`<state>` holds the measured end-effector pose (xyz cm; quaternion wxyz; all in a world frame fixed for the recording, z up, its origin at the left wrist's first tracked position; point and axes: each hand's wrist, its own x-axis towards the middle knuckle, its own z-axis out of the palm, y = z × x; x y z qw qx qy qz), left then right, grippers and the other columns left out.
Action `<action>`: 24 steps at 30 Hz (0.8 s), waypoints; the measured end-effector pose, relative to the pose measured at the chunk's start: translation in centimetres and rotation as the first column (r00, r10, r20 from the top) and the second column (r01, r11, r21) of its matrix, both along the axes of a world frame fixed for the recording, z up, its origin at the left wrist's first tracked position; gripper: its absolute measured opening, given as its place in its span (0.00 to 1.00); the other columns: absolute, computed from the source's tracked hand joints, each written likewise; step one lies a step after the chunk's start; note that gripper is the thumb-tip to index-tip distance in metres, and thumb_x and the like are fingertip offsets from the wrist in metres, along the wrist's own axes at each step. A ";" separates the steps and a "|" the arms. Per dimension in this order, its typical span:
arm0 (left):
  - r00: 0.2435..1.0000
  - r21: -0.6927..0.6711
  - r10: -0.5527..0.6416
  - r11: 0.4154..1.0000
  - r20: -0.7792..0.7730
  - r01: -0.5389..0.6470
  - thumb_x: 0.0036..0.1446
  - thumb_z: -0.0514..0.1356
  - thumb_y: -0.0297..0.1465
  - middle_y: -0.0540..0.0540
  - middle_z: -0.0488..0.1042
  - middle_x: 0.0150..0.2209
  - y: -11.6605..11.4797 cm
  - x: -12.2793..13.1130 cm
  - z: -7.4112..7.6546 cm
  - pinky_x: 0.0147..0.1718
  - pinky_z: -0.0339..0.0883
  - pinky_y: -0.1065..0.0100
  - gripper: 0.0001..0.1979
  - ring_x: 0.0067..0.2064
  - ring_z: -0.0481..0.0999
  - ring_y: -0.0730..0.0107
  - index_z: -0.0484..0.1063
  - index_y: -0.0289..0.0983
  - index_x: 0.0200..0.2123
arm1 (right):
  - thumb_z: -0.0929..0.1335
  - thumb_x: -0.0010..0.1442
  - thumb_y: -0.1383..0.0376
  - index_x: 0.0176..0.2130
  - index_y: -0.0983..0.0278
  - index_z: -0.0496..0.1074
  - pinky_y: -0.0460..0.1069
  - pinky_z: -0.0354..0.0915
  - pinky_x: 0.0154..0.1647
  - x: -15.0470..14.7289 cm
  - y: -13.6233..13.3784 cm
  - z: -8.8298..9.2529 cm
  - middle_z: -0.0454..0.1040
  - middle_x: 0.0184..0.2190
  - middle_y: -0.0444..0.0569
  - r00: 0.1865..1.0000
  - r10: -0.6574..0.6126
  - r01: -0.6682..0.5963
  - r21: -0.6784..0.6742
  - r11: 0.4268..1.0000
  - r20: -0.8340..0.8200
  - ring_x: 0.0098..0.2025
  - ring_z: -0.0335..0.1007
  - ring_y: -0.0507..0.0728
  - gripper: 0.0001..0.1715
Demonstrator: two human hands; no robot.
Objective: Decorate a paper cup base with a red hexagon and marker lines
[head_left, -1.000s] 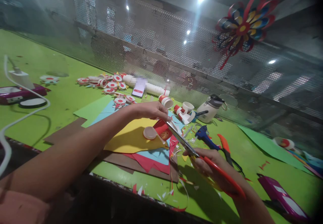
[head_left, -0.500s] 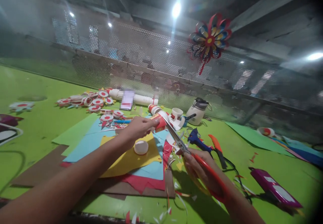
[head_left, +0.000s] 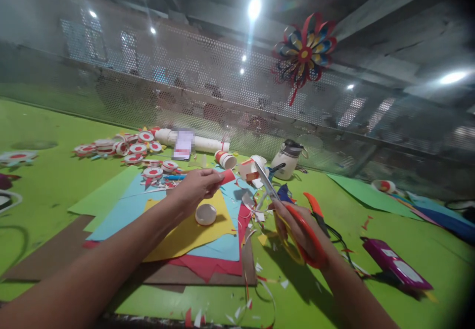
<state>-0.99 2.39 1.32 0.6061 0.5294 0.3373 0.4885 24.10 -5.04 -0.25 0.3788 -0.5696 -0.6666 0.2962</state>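
My left hand pinches a small red piece of paper cup above the stacked coloured sheets. In my right hand are large scissors with orange and yellow handles, their blades pointing up and away from me. Close to the blade tips is a cut red-and-white cup piece; whether the blades touch it I cannot tell. A white round cup bottom sits on the yellow sheet, below my left hand. Paper scraps lie between my hands.
Red-and-white paper discs are heaped at the back left, beside a white roll and a phone. Further right stand a pale jug, a blue glue gun, an orange-handled cutter and a purple device.
The red-and-white cup part has come away from my left hand, leaving a small red piece in its fingers. My right hand and the scissors have shifted slightly right and up.
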 end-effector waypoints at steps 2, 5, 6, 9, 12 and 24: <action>1.000 -0.024 -0.011 1.000 0.014 0.011 0.46 0.64 0.31 0.52 0.61 0.19 0.2 -0.2 -0.2 0.21 0.46 0.74 0.12 0.21 0.56 0.81 0.65 0.34 0.19 | 0.63 0.61 0.46 0.20 0.62 0.64 0.50 0.62 0.32 0.6 0.5 -0.1 0.65 0.17 0.44 1.000 -0.007 0.007 -0.047 0.999 -0.018 0.23 0.62 0.53 0.28; 0.999 -0.053 -0.023 0.998 0.027 0.024 0.48 0.63 0.29 0.50 0.66 0.20 0.6 -0.4 -0.5 0.22 0.51 0.75 0.10 0.21 0.60 0.80 0.66 0.33 0.20 | 0.60 0.61 0.43 0.26 0.61 0.67 0.51 0.65 0.28 1.1 0.7 -0.5 0.70 0.21 0.47 0.995 0.000 -0.017 -0.171 0.985 -0.096 0.23 0.67 0.56 0.27; 0.999 -0.060 -0.025 0.998 0.033 0.027 0.48 0.63 0.29 0.49 0.67 0.20 0.7 -0.4 -0.6 0.22 0.52 0.75 0.09 0.21 0.62 0.80 0.67 0.33 0.21 | 0.58 0.62 0.42 0.29 0.60 0.68 0.51 0.67 0.29 1.2 0.8 -0.6 0.71 0.22 0.47 0.991 0.007 -0.036 -0.217 0.975 -0.131 0.24 0.69 0.56 0.28; 0.998 -0.078 -0.027 0.996 0.055 0.032 0.49 0.63 0.27 0.47 0.70 0.22 0.9 -0.5 -0.9 0.21 0.53 0.76 0.07 0.23 0.66 0.78 0.67 0.33 0.23 | 0.52 0.63 0.40 0.34 0.60 0.68 0.51 0.70 0.30 1.5 1.2 -0.6 0.70 0.24 0.47 0.979 0.037 -0.102 -0.332 0.938 -0.199 0.24 0.69 0.54 0.32; 0.997 -0.102 -0.016 0.994 0.075 0.024 0.49 0.63 0.25 0.45 0.72 0.22 1.2 -0.6 -1.1 0.20 0.53 0.77 0.07 0.23 0.68 0.77 0.68 0.33 0.23 | 0.51 0.61 0.39 0.38 0.62 0.68 0.50 0.67 0.23 2.0 1.9 -0.2 0.66 0.20 0.44 0.985 0.068 -0.127 -0.403 0.906 -0.159 0.19 0.64 0.52 0.36; 0.975 -0.230 0.079 0.973 0.207 -0.030 0.56 0.59 0.21 0.42 0.76 0.23 2.4 -0.6 -1.7 0.19 0.64 0.77 0.09 0.23 0.76 0.73 0.66 0.33 0.25 | 0.71 0.49 0.45 0.33 0.63 0.73 0.51 0.62 0.35 1.9 1.5 3.7 0.74 0.30 0.48 0.878 -0.066 0.111 -0.067 0.992 0.474 0.33 0.69 0.60 0.24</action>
